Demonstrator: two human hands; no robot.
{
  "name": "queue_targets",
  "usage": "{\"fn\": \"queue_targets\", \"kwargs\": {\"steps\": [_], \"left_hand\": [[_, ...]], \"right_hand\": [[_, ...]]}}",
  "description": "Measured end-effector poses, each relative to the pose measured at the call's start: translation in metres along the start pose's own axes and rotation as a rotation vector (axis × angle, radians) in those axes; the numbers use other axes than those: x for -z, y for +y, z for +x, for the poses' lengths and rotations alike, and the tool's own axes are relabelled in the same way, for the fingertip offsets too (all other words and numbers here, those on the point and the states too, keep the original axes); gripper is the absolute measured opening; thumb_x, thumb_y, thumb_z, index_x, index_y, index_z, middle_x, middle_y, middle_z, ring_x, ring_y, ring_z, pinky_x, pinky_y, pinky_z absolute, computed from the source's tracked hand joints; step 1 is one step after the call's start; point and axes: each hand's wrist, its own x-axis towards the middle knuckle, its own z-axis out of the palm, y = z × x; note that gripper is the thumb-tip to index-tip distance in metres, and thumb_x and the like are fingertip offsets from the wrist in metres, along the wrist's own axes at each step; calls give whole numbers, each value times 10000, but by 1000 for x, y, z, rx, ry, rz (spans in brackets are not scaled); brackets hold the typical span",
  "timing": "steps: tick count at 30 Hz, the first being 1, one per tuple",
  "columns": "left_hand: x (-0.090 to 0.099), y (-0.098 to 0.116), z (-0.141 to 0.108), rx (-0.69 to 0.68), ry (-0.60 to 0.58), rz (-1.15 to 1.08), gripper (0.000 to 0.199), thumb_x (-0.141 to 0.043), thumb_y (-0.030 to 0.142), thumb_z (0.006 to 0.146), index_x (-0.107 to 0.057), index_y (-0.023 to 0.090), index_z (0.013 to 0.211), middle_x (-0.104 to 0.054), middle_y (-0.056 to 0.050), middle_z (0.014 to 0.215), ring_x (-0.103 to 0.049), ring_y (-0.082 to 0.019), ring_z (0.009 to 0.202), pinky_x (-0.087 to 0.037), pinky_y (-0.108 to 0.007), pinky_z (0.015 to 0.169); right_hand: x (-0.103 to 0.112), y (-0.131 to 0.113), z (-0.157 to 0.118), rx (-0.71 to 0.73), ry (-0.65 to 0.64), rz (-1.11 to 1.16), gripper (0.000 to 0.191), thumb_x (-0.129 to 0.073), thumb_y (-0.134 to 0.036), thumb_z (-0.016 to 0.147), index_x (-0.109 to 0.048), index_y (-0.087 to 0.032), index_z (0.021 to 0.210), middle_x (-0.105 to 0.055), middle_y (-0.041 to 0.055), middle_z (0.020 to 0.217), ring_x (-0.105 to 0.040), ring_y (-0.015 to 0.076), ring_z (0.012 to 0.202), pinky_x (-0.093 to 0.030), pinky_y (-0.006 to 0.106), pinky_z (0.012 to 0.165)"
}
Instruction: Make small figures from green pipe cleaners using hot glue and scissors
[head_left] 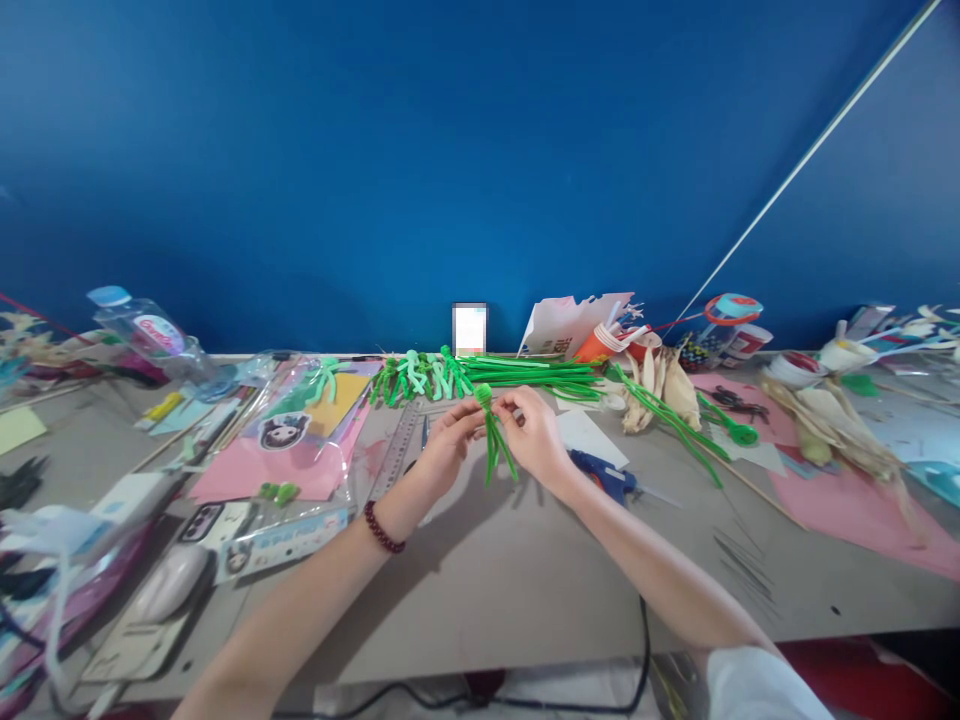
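Between my two hands, above the middle of the table, is a small figure of bent green pipe cleaners (pixel 493 440), with a rounded top and several strands hanging down. My left hand (pixel 456 437) pinches it from the left near the top. My right hand (pixel 531 430) grips it from the right, its fingertips closed at the strands just below the top. Behind my hands lie a bundle of straight green pipe cleaners (pixel 536 373) and a row of finished-looking twisted green figures (pixel 420 376).
A blue glue gun (pixel 606 477) lies right of my right hand. To the left are a clear ruler (pixel 396 450), pink paper sheets (pixel 247 472) and a plastic bottle (pixel 154 328). Corn husks (pixel 660 390) and red cups (pixel 598 344) stand at the back right, before a blue wall (pixel 450 150).
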Motion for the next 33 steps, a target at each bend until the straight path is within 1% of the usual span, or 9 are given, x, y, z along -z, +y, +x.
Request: {"fn": "queue_targets", "kwargs": {"steps": [4,8,12,16,20,24,29,31,33], "left_hand": [[3,-4,1,-86,3,131,138,-752,229,644,-671,174,740,-593,26,703,-464,-63,590,-360,-198,578],[6,-6,1,-144,10,156,161,-746,253,649,-676,183,776,-616,16,744,-479,-80,627,-371,-209,608],[7,-6,2,-175,12,188,170,-735,270,659,-687,180,795,-638,0,757,-509,-100,660,-389,-230,650],[5,-4,0,-208,21,213,158,-731,273,660,-693,180,781,-654,-11,767,-539,-122,702,-404,-250,696],[-1,-3,-4,-237,41,224,149,-743,266,644,-696,177,755,-652,-12,736,-546,-131,711,-417,-258,717],[-5,-3,-8,-261,62,192,139,-755,251,630,-696,181,733,-649,-9,724,-551,-135,720,-423,-256,728],[-6,-2,-9,-204,9,114,163,-772,252,612,-696,178,735,-649,-6,722,-555,-127,705,-425,-252,719],[-4,-2,-8,-138,-5,62,176,-782,257,604,-692,173,729,-647,0,705,-553,-111,676,-422,-233,679],[-2,-3,-7,-45,-8,19,179,-782,270,609,-684,166,717,-638,7,668,-541,-92,617,-408,-215,609]], "right_hand": [[-1,-5,-4,55,-36,-78,107,-478,-163,832,-568,-205,794,-570,49,824,-547,184,779,-433,276,645],[-2,-7,-5,59,-42,-101,119,-455,-169,860,-559,-215,822,-570,53,869,-546,192,836,-431,288,700],[-2,-8,-5,47,-47,-105,103,-461,-187,867,-554,-217,835,-568,51,878,-546,193,837,-426,283,685],[-2,-10,-5,22,-45,-129,93,-469,-191,865,-541,-214,812,-564,46,872,-541,194,821,-418,286,694],[-4,-10,-6,5,-38,-146,113,-458,-157,849,-527,-216,780,-557,41,851,-535,197,810,-414,292,701],[-5,-10,-6,8,-8,-102,126,-441,-143,837,-520,-215,769,-551,43,828,-533,195,795,-418,293,691],[-5,-11,-4,-1,3,0,123,-453,-149,819,-515,-206,730,-550,34,772,-542,181,759,-431,286,677],[-6,-8,-3,-31,-8,58,119,-462,-177,815,-515,-204,713,-561,28,741,-550,178,741,-444,290,677],[-7,-4,-1,-96,-46,144,114,-478,-232,815,-528,-202,717,-578,18,703,-560,171,692,-459,286,642]]}}
